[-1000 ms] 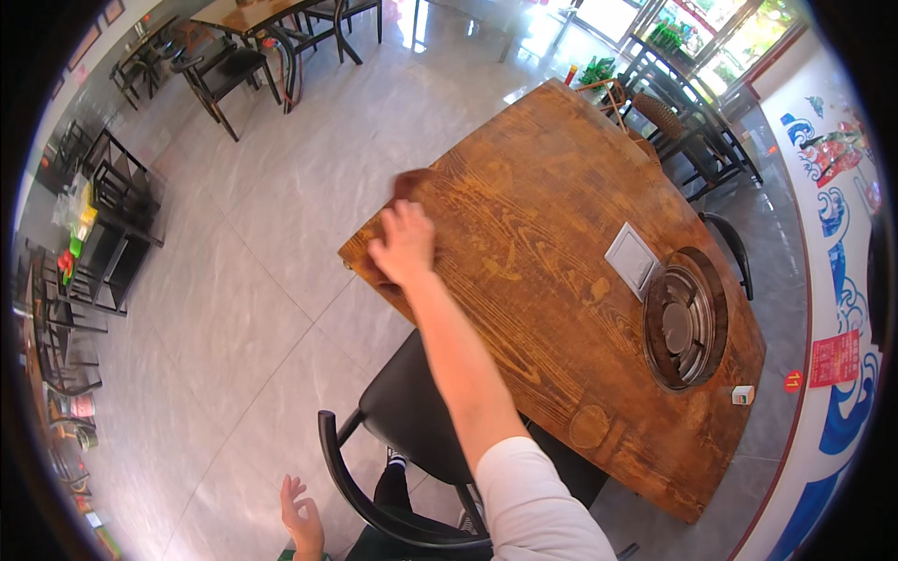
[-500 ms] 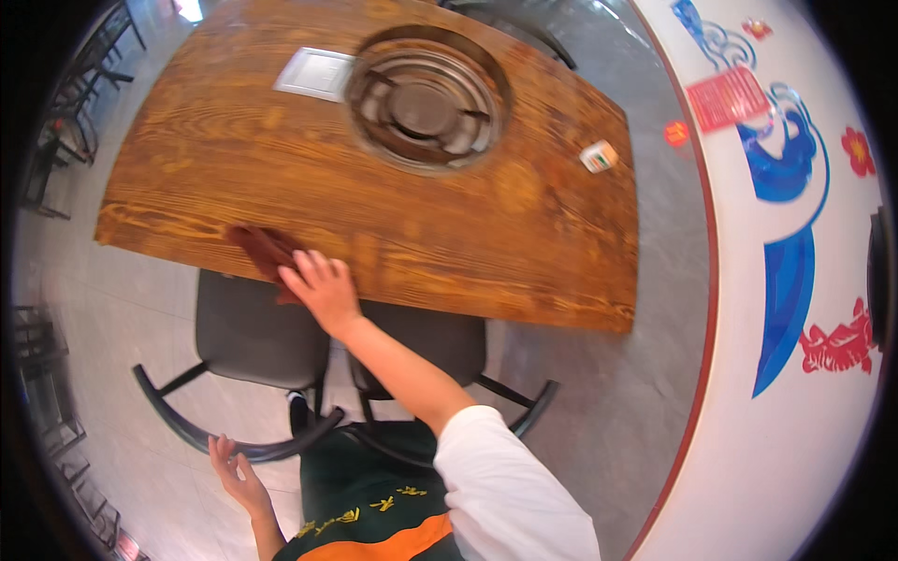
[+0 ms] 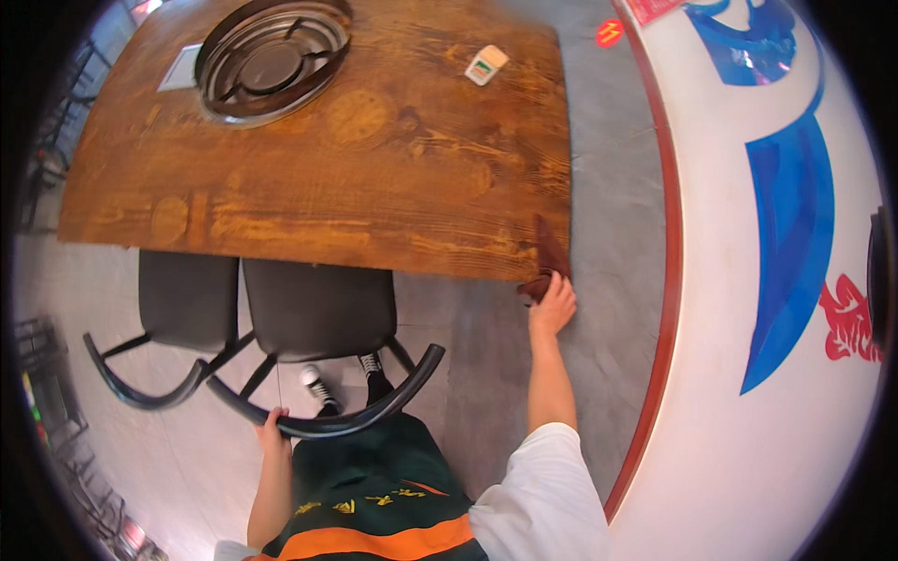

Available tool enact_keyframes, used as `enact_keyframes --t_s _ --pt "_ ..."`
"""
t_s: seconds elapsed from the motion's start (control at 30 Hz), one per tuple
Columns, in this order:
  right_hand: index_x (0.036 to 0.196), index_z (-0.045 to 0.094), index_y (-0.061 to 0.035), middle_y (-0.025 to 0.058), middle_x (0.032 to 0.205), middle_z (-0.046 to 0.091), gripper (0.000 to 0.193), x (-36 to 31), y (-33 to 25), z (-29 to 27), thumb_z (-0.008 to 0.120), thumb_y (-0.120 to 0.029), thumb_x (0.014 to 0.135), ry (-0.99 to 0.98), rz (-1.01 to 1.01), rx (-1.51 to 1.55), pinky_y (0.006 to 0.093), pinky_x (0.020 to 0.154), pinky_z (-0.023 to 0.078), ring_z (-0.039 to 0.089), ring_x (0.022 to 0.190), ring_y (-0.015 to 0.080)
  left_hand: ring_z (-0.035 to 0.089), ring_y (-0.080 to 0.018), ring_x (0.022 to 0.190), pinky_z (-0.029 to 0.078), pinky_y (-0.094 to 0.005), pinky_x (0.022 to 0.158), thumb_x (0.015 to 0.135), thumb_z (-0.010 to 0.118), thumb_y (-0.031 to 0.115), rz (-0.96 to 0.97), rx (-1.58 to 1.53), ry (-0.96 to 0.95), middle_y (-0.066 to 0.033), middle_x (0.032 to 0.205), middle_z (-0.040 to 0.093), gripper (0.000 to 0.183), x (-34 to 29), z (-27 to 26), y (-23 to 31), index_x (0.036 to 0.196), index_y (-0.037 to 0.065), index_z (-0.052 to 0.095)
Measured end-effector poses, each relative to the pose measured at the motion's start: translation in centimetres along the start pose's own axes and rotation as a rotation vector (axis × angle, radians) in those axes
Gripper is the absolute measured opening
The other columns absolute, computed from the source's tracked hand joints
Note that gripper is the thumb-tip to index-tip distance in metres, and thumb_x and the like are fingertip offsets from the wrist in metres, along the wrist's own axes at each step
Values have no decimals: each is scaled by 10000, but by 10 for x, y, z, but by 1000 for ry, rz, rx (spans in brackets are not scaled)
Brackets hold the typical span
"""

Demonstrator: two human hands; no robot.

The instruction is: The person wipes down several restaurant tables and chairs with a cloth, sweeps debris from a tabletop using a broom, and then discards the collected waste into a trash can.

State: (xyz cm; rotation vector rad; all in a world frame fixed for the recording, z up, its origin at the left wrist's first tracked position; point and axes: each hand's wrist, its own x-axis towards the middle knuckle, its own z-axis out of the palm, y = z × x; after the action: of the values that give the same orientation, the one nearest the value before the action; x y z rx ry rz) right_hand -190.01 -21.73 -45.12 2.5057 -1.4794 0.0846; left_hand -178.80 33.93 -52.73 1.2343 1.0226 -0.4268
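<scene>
My right hand (image 3: 553, 307) is closed on a dark brown cloth (image 3: 552, 252) at the near right corner of the wooden table (image 3: 412, 178). Part of the cloth lies over the tabletop and part hangs at the edge. Lower down, my left hand (image 3: 272, 423) grips the curved black back rail of a chair (image 3: 323, 304), left of my body. The fingers show only in part there. That chair has a dark padded seat and stands at the table's near side.
A second chair (image 3: 190, 294) stands to the left. A round metal burner well (image 3: 271, 65) is set into the tabletop, with a pale square plate (image 3: 181, 70) beside it. A small white and orange box (image 3: 486, 64) lies farther right. A painted white wall (image 3: 692, 327) runs along the right.
My right hand has carried the cloth rightward along the near edge to the corner. My left hand, spread in the air before, now holds the chair rail. The view has shifted right.
</scene>
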Motion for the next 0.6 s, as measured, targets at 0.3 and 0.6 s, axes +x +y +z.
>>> enact_keyframes --t_s 0.3,0.6 --pt "1053 561 -61 90 984 626 361 -70 -96 -70 610 -9 699 -763 -221 996 314 815 468 593 947 213 610 -244 632 517 -338 587 670 593 -61 111 224 48 -117 735 553 549 -44 -25 -20 1154 -17 336" --pt "1100 551 -86 103 1024 610 438 -166 -324 45 689 -97 685 -1226 -777 1154 320 852 434 565 996 231 589 -203 755 491 -316 671 694 661 36 142 344 131 -104 835 560 591 -49 -66 -47 1203 7 361"
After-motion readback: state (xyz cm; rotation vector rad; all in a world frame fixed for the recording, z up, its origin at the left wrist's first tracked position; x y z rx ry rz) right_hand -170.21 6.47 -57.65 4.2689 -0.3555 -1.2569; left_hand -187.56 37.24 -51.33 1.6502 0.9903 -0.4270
